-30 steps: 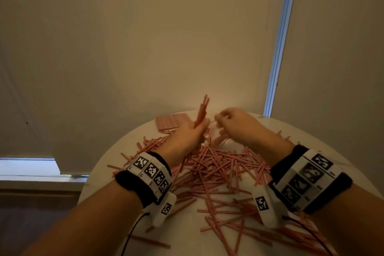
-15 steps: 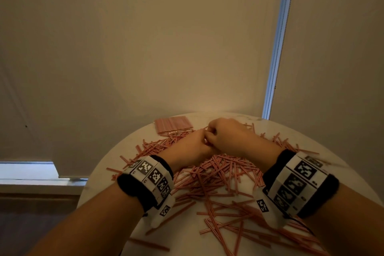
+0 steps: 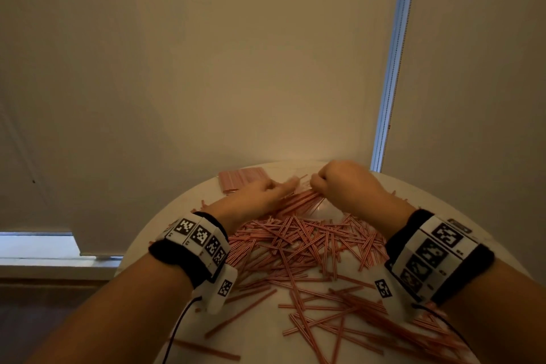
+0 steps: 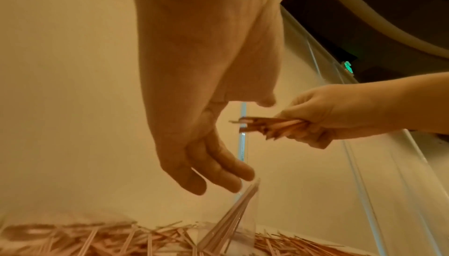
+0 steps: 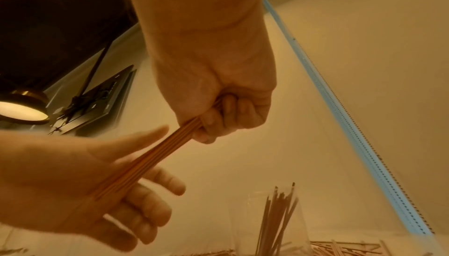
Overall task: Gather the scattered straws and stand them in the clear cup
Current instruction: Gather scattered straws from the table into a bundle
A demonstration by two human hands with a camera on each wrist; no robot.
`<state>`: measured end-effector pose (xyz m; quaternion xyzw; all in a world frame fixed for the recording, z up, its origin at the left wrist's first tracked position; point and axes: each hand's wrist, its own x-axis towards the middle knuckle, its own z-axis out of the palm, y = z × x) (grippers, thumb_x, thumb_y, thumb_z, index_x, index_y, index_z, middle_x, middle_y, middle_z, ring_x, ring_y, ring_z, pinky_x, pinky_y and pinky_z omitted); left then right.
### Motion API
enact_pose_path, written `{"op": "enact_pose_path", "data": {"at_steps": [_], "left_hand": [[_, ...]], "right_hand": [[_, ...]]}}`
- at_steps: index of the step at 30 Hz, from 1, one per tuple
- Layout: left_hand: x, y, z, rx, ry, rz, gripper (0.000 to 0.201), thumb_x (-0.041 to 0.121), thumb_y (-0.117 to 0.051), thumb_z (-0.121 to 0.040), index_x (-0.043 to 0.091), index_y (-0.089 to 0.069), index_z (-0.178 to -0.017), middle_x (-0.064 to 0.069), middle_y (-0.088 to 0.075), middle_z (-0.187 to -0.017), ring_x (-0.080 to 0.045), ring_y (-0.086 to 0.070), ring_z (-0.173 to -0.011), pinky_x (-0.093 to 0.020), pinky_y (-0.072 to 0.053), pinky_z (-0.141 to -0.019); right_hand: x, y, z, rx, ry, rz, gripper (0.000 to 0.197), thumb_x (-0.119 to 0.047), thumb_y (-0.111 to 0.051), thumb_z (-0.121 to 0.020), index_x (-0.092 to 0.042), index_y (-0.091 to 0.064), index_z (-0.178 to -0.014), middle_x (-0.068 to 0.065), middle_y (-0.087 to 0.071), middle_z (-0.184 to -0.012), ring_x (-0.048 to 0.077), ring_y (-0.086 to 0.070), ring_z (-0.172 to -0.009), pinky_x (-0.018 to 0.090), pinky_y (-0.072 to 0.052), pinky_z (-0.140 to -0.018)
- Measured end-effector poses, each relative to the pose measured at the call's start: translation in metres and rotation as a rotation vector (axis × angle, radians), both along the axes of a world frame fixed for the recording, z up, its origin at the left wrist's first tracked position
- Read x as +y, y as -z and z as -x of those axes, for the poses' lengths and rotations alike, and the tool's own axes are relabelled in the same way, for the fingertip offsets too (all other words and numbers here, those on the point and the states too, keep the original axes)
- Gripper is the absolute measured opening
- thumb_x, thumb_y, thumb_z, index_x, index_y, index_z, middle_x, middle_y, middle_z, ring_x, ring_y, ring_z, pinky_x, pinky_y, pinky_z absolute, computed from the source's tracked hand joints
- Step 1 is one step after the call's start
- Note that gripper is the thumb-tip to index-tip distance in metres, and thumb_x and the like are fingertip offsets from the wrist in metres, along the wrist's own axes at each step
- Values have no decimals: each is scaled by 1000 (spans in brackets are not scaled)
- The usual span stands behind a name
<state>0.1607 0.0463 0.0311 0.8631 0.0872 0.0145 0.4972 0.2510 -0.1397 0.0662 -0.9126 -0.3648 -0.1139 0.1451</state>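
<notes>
Red-and-white striped straws (image 3: 295, 245) lie scattered over the round white table (image 3: 260, 343). My right hand (image 3: 345, 186) grips one end of a bundle of straws (image 3: 298, 201) in its fist, as the right wrist view shows for the hand (image 5: 218, 96) and bundle (image 5: 150, 160). My left hand (image 3: 260, 195) is beside it, fingers straight, and the bundle lies across its palm (image 5: 97, 193). The clear cup (image 5: 243, 221) stands just beyond the hands with several straws (image 5: 277, 221) leaning in it. The cup (image 4: 243, 237) sits under my left fingers (image 4: 206, 164).
A flat pack of straws (image 3: 242, 180) lies at the table's far left edge. A blind and its bead chain (image 3: 390, 68) hang right behind the table. A lit lamp (image 5: 21, 112) is off to one side.
A second ago my left hand held the bundle upright. The hands met, the right hand took hold of the bundle, and the left hand's fingers straightened. Both hands have moved farther back.
</notes>
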Motion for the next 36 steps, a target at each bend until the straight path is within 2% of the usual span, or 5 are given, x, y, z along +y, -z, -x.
{"op": "enact_pose_path", "data": {"at_steps": [6,14,23,30,36], "left_hand": [[-25,1,-15,-67,-203,605,61,57,-49,-101,1,-67,-117,-16,-77,-99,-23,-77,-84,-35,-63,-71],[-32,-3,-38,-155,-332,653,30,34,-69,-97,7,-57,-91,-1,-62,-64,-4,-44,-44,-14,-37,-39],[-18,-25,-86,-96,-201,194,67,71,-51,-93,9,-64,-116,-6,-72,-105,-15,-69,-87,-32,-59,-78],[-8,0,-133,69,-39,-237,141,91,-72,-54,18,-18,-162,-15,-39,-159,-31,-44,-141,-43,-42,-108],[-6,21,-156,105,6,-392,139,81,-82,-51,11,-24,-158,-14,-40,-155,-31,-46,-137,-50,-47,-109]], "right_hand": [[4,-1,-1,45,87,-139,43,-34,-44,-100,-8,-65,-72,6,-60,-63,24,-57,-58,30,-44,-54],[6,-4,-3,7,-49,-298,34,-52,-48,-99,-26,-65,-84,-4,-63,-70,12,-58,-64,28,-42,-53],[1,-34,-55,-231,73,-183,46,-50,-50,-98,-21,-63,-64,0,-56,-54,19,-54,-52,30,-44,-49],[16,-29,-111,-154,212,170,40,-45,-53,-98,-13,-63,-76,3,-59,-69,22,-60,-66,33,-51,-60],[57,7,-135,-81,141,342,47,-37,-55,-101,-14,-40,-62,3,-46,-62,21,-50,-62,32,-41,-61]]}}
